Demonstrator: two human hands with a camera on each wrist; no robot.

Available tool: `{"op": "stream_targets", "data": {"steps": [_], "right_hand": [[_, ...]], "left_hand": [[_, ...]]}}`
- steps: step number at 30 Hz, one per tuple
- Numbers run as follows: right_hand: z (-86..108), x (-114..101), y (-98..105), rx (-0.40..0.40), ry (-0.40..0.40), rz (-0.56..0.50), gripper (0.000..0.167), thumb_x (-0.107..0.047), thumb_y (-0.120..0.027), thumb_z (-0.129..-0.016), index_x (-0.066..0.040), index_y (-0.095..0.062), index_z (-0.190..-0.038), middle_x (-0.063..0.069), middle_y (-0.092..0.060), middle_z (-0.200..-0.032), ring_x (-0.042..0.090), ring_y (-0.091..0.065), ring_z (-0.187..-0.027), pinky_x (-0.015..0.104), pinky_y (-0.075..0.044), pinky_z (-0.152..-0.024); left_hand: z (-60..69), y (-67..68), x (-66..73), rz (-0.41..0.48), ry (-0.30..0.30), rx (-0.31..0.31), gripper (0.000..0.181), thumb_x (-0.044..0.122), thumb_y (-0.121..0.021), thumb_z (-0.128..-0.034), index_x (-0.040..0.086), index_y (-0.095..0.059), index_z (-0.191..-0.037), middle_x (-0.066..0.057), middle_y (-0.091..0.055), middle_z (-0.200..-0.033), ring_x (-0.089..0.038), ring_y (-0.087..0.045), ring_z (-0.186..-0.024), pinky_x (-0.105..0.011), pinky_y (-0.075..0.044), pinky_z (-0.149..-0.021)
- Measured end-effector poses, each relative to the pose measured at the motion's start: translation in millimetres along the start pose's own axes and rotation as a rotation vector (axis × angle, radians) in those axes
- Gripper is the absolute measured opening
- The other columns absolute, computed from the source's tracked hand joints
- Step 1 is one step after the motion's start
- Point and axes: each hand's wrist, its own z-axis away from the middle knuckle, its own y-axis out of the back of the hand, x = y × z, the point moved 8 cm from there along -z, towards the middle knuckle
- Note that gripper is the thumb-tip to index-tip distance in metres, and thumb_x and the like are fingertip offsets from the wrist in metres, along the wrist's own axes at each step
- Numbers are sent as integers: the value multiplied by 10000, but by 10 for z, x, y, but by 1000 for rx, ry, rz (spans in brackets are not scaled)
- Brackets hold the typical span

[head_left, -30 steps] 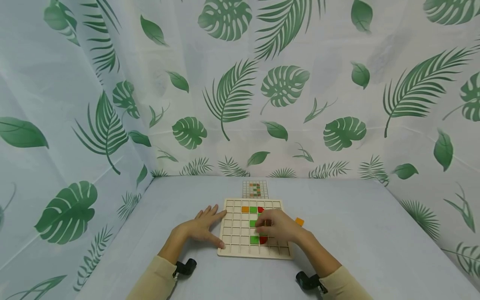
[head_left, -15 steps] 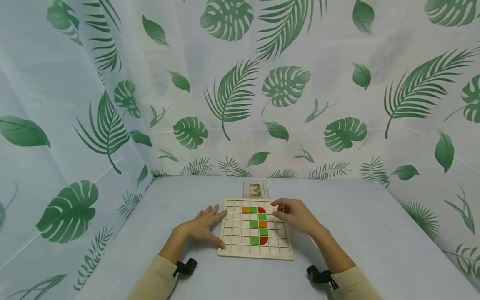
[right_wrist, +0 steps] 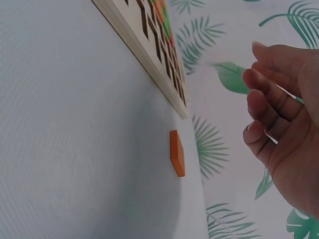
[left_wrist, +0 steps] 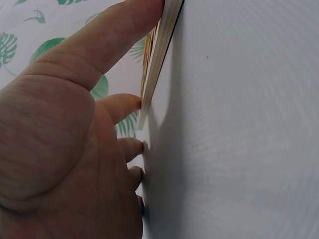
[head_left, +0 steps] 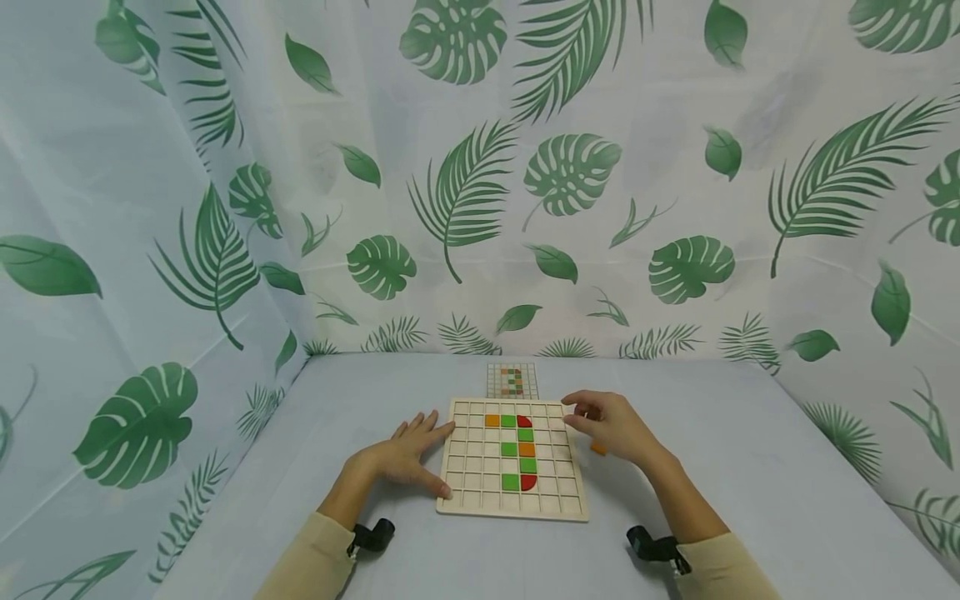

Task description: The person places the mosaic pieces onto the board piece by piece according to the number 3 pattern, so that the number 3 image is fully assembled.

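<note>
A wooden grid board [head_left: 472,475] lies flat on the table, with several green, orange and red tiles set in its cells. Two red quarter-round tiles [head_left: 524,422] are among them; the rest look square. My left hand [head_left: 401,457] is spread at the board's left side, thumb and index fingertip touching the edge. Above the board's right edge hovers my right hand [head_left: 613,423], its fingers loosely bent; the right wrist view shows nothing between them. A loose orange tile [right_wrist: 177,153] lies on the table right of the board, partly behind the right hand in the head view.
Behind the board lies a small card [head_left: 495,379] printed with a grid and a coloured pattern. A leaf-patterned curtain [head_left: 480,208] stands along the back and sides of the white table [head_left: 720,433]. Each wrist carries a small black camera [head_left: 372,535].
My right hand has moved off the middle of the board to the right, uncovering the tiles there. The left hand has stayed at the board's left edge.
</note>
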Motion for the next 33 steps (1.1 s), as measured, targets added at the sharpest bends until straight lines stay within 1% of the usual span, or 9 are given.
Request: {"op": "stream_targets", "data": {"steps": [12, 15, 19, 24, 27, 29, 33], "right_hand": [[12, 44, 63, 11, -24, -2, 281, -191, -767, -954, -52, -742, -1197, 4, -646, -853, 165, -530, -691, 246, -430, -527], [14, 69, 50, -3, -43, -11, 273, -191, -765, -955, -61, -746, -1194, 4, -640, -856, 171, -529, -696, 242, -424, -522], [24, 130, 15, -44, -68, -21, 278, -186, -751, -963, -53, -740, -1206, 14, -632, -869, 178, -528, -714, 247, -428, -521], [34, 249, 2, -73, -96, -2, 287, -162, -742, -962, -44, -729, -1223, 26, -651, -901, 184, -551, -731, 254, -462, -541], [43, 331, -3, -97, -116, 5, 304, -144, -758, -944, -49, -727, -1231, 26, -677, -945, 179, -561, -769, 259, -486, -567], [50, 370, -9, -121, -116, 9, 326, -141, -771, -931, -48, -724, -1240, 32, -691, -977, 176, -561, -795, 268, -497, -583], [68, 449, -8, -150, -142, 6, 356, -142, -802, -902, -72, -730, -1243, 53, -698, -1019, 179, -566, -801, 272, -500, -598]], "left_hand": [[-11, 5, 1, -3, -4, 6, 1188, 684, -837, -727, 253, -255, -1670, -165, -55, -1756, -389, 22, -1629, -592, -21, -1310], [-15, 2, -5, -3, -6, 7, 1189, 684, -836, -728, 252, -252, -1671, -167, -56, -1756, -390, 21, -1629, -594, -24, -1310], [-13, 1, -6, -3, -7, 8, 1191, 682, -837, -728, 248, -253, -1670, -168, -58, -1756, -393, 19, -1629, -596, -27, -1309], [-3, -1, -6, -6, -3, 3, 1197, 695, -833, -724, 252, -252, -1671, -158, -55, -1758, -387, 21, -1630, -592, -24, -1310], [-3, -6, -8, -10, -3, 2, 1201, 701, -830, -722, 248, -251, -1671, -155, -57, -1759, -383, 16, -1631, -593, -33, -1310], [-5, -8, -9, -9, -5, 2, 1206, 702, -831, -719, 242, -250, -1672, -158, -58, -1758, -386, 13, -1631, -598, -39, -1309], [-9, -4, -12, -6, -5, 0, 1207, 705, -829, -719, 254, -245, -1673, -142, -53, -1761, -377, 19, -1632, -593, -29, -1310]]}}
